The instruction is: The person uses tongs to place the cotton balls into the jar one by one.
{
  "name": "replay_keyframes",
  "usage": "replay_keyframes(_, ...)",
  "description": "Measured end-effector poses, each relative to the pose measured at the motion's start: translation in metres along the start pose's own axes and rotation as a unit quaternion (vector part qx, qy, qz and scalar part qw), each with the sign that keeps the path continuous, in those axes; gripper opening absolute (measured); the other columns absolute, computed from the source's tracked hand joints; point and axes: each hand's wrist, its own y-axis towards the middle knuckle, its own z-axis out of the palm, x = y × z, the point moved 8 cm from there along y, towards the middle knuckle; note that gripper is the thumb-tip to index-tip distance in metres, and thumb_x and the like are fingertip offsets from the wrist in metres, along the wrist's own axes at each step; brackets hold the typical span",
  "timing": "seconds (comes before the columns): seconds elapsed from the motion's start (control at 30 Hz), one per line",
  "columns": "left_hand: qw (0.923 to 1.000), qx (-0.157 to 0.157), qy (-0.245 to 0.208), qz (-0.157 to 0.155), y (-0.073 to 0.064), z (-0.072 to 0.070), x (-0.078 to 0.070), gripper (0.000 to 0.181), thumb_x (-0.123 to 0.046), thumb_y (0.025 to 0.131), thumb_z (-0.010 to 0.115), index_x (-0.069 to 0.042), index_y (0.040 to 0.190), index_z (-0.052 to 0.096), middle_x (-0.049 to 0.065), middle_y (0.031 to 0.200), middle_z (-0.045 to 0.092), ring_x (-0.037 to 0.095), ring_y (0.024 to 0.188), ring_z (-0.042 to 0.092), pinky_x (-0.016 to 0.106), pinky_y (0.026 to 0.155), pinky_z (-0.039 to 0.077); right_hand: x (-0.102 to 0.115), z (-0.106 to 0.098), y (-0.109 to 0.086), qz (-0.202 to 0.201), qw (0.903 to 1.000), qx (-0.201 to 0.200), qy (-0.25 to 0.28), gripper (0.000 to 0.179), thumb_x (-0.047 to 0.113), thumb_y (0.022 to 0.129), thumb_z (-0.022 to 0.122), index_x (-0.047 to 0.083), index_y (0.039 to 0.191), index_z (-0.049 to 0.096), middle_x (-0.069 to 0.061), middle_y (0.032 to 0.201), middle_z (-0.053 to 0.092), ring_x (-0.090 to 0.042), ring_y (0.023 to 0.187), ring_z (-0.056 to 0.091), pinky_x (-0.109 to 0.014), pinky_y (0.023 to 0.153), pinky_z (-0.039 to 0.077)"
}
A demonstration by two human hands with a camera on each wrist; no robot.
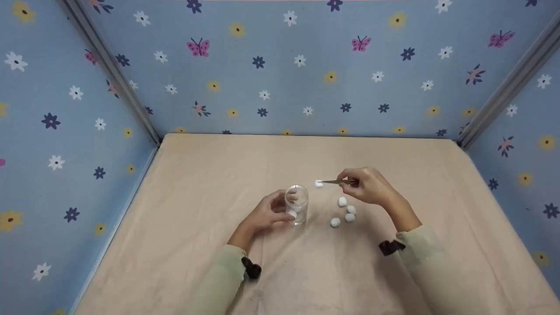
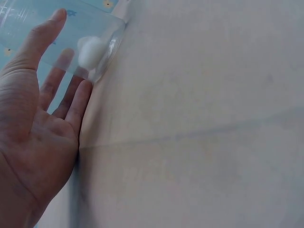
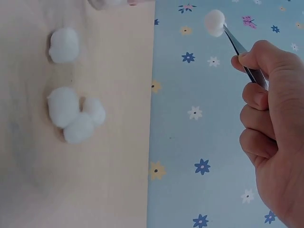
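Note:
My left hand (image 1: 266, 213) holds a clear plastic jar (image 1: 298, 202) upright on the table, thumb on one side and fingers on the other. Its top looks uncovered. Low inside the jar sits a white cotton ball (image 2: 91, 53). To the right, my right hand (image 1: 369, 186) pinches metal tweezers (image 1: 333, 181), with the remaining fingers curled in. A cotton ball (image 3: 215, 23) is gripped at the tweezer tips, raised above the table and a little right of the jar's rim. Several loose cotton balls (image 1: 342, 201) lie on the table below the right hand.
A pale cloth (image 1: 210, 175) with creases covers the table. Blue flowered panels (image 1: 302, 78) stand behind it and along both sides, joined by grey metal posts (image 1: 113, 70). A black strap piece (image 1: 391, 247) sits at each sleeve cuff.

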Motion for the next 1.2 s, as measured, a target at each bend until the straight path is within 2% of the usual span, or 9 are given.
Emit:
replay_keyframes(0.27, 1.0, -0.001, -0.002, 0.005, 0.0, -0.001, -0.001, 0.072, 0.002, 0.094, 0.087, 0.0, 0.159, 0.056, 0.026, 0.158, 0.064, 0.042, 0.149, 0.063, 0.052, 0.13, 0.052, 0.012, 0.004, 0.006, -0.024, 0.9997, -0.008, 0.006, 0.011, 0.002, 0.096, 0.076, 0.008, 0.103, 0.082, -0.004, 0.068, 0.071, 0.0, 0.059, 0.042, -0.02, 0.057, 0.036)
replay_keyframes(0.53, 0.9999, -0.008, 0.002, 0.006, 0.001, -0.002, 0.0, 0.071, 0.002, 0.093, 0.088, 0.0, 0.157, 0.057, 0.027, 0.155, 0.066, 0.04, 0.147, 0.065, 0.051, 0.13, 0.052, 0.022, 0.01, 0.014, -0.032, 0.9993, -0.004, 0.019, 0.009, 0.003, 0.096, 0.077, 0.007, 0.103, 0.082, -0.006, 0.072, 0.075, -0.001, 0.062, 0.049, -0.021, 0.059, 0.042)
replay_keyframes(0.7, 0.9999, -0.008, -0.006, 0.007, 0.003, -0.001, 0.002, 0.071, 0.005, 0.093, 0.086, 0.002, 0.157, 0.057, 0.029, 0.155, 0.065, 0.04, 0.147, 0.065, 0.049, 0.129, 0.053, 0.029, 0.014, 0.018, -0.042, 0.9989, -0.003, 0.022, 0.009, 0.005, 0.096, 0.077, 0.007, 0.104, 0.082, -0.005, 0.069, 0.071, 0.0, 0.061, 0.046, -0.021, 0.059, 0.039)
replay_keyframes(1.2, 1.0, -0.005, 0.0, 0.0, -0.001, -0.001, 0.0, 0.069, 0.0, 0.096, 0.086, -0.003, 0.158, 0.057, 0.023, 0.156, 0.066, 0.034, 0.144, 0.067, 0.046, 0.127, 0.055, 0.036, 0.022, 0.021, -0.051, 0.9983, 0.011, 0.026, 0.008, 0.005, 0.098, 0.077, 0.007, 0.104, 0.082, -0.007, 0.071, 0.073, -0.001, 0.062, 0.048, -0.019, 0.058, 0.04)
